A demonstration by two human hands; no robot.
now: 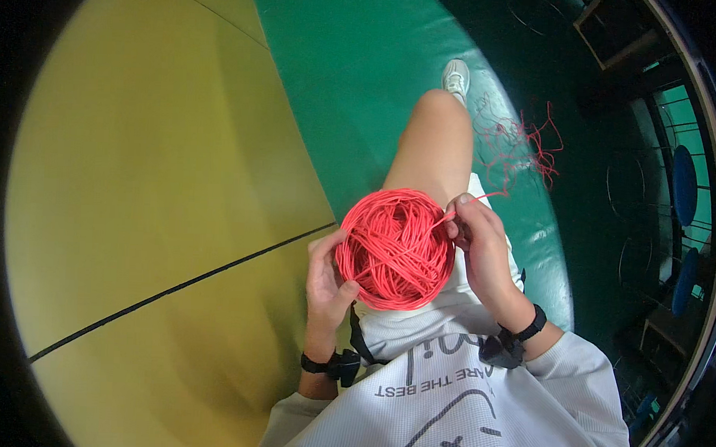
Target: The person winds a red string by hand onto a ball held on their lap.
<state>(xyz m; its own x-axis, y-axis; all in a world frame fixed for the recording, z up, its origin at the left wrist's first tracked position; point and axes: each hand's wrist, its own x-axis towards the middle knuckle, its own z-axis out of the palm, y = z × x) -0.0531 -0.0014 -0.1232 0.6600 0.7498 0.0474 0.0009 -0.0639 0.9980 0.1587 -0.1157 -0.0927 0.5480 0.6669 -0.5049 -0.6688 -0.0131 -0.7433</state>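
A large round ball of red cord (395, 252) rests over my lap, its strands wound in many crossing layers. My left hand (328, 281) grips the ball's left side, the thumb lying on its near edge. At the upper right of the ball, my right hand (476, 231) pinches a single strand of the cord between thumb and fingers. That strand runs off to the right past the hand. Beyond it a loose tangle of red cord (546, 151) lies at the right edge of the green mat.
My bare leg and white shoe (456, 76) stretch forward on the green mat (340, 65). Yellow padding (155, 153) with a black seam fills the left side. Dark floor, a window and blue round shapes (685, 186) show at the far right.
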